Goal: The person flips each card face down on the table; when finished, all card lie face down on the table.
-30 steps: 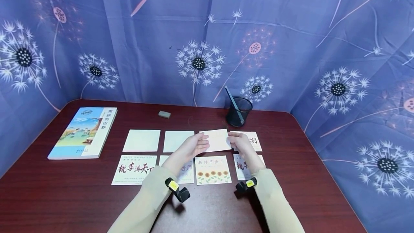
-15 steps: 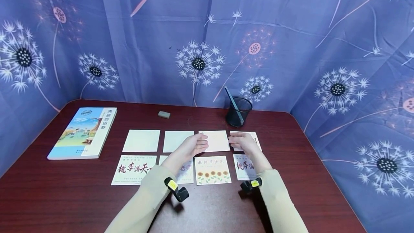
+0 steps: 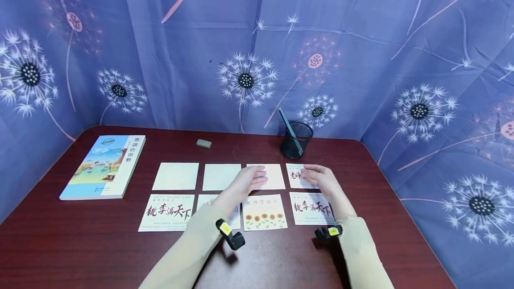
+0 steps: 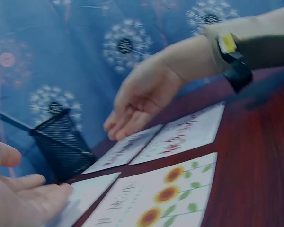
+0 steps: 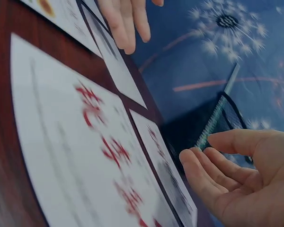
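My left hand hovers over the third back-row card, a blank white card, its fingers loosely extended and holding nothing. Above the back row's right end, my right hand partly covers a lettered card; its fingers are gently bent around nothing in the right wrist view. Nearer the body lie a sunflower card, a red-lettered card and another red-lettered card. My left wrist hides much of the card between them. Two more blank cards, one left and one beside it, complete the back row.
A black mesh pen holder with a blue pencil-like stick stands behind the cards. A grey eraser lies farther left, and a thick book rests at the table's left. Blue dandelion-print cloth hangs behind the table.
The blank card, earlier held slightly raised between both hands, has been set down in the back row. My right hand has let go and shifted right; the left moved slightly right.
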Motion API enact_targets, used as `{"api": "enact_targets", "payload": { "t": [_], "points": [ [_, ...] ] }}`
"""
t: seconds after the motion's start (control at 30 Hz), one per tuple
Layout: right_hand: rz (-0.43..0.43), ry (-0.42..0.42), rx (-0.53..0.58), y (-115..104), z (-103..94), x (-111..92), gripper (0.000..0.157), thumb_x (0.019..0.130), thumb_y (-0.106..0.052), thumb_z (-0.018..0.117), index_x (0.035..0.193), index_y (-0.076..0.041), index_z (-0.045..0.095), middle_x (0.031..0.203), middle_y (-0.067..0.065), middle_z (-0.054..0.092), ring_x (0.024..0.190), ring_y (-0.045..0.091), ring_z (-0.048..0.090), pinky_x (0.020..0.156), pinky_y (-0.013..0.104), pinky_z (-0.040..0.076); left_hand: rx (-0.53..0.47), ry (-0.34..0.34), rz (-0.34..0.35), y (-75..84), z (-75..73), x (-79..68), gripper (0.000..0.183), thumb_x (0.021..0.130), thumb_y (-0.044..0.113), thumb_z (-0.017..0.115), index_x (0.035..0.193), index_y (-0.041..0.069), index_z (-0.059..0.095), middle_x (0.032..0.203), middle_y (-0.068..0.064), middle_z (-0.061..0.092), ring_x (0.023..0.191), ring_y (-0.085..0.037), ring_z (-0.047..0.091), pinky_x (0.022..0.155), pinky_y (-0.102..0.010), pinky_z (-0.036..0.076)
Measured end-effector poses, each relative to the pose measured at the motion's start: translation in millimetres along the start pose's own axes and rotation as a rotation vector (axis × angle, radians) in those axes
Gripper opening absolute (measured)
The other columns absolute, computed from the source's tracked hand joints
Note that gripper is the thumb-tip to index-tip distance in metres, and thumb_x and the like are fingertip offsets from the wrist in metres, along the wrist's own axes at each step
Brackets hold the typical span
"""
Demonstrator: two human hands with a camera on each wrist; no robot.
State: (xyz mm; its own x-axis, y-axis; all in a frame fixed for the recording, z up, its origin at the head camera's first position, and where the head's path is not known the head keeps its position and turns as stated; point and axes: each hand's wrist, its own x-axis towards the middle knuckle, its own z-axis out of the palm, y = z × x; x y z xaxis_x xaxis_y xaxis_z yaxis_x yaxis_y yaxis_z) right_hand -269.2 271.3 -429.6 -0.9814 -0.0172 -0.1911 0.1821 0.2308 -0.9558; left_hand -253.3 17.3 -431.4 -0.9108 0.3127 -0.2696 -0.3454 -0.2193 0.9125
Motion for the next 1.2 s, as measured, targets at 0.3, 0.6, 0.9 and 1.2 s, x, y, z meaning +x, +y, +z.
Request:
{"api": "enact_targets", "payload": {
  "t": [0.3, 0.6, 0.9, 1.2],
  "points": [
    [0.005, 0.088, 0.001, 5.1, -35.6, -8.4, 0.05, 0.096, -0.005, 0.058, 0.14, 0.014, 0.041, 0.124, 0.022, 0.065, 0.088, -0.005, 0.064, 0.082, 0.013, 0.054, -0.089, -0.069, 0.054, -12.2, 35.7, 26.8, 0.049, 0.105, 0.014, 0.03, 0.148, -0.011, 0.028, 0.151, -0.032, 0.033, 0.142, -0.041, 0.034, 0.12, -0.044, 0.028],
    [0.022, 0.093, -0.052, 7.0, -47.4, -10.2, 0.047, 0.099, -0.002, 0.047, 0.143, 0.013, 0.036, 0.144, 0.033, 0.043, 0.12, 0.019, 0.06, 0.087, 0.011, 0.051, -0.163, -0.065, 0.014, -15.0, 56.4, 40.1, 0.054, 0.104, 0.017, 0.036, 0.149, -0.01, 0.024, 0.155, -0.034, 0.021, 0.147, -0.042, 0.021, 0.123, -0.045, 0.017],
    [0.056, 0.023, -0.097, 10.4, -53.1, -13.5, 0.051, 0.099, -0.002, 0.045, 0.145, 0.014, 0.031, 0.148, 0.034, 0.037, 0.136, 0.039, 0.042, 0.106, 0.028, 0.046, -0.185, -0.103, -0.001, -16.4, 63.4, 42.0, 0.054, 0.104, 0.017, 0.033, 0.151, -0.009, 0.021, 0.155, -0.038, 0.013, 0.148, -0.045, 0.014, 0.124, -0.049, 0.013],
    [0.067, 0.019, -0.101, 11.4, -52.1, -14.4, 0.05, 0.1, -0.003, 0.046, 0.144, 0.014, 0.033, 0.147, 0.034, 0.038, 0.132, 0.031, 0.049, 0.11, 0.034, 0.043, -0.198, -0.102, -0.037, -15.1, 64.6, 38.6, 0.056, 0.105, 0.018, 0.033, 0.151, -0.01, 0.018, 0.154, -0.039, 0.016, 0.146, -0.047, 0.017, 0.123, -0.049, 0.014]
  ]
}}
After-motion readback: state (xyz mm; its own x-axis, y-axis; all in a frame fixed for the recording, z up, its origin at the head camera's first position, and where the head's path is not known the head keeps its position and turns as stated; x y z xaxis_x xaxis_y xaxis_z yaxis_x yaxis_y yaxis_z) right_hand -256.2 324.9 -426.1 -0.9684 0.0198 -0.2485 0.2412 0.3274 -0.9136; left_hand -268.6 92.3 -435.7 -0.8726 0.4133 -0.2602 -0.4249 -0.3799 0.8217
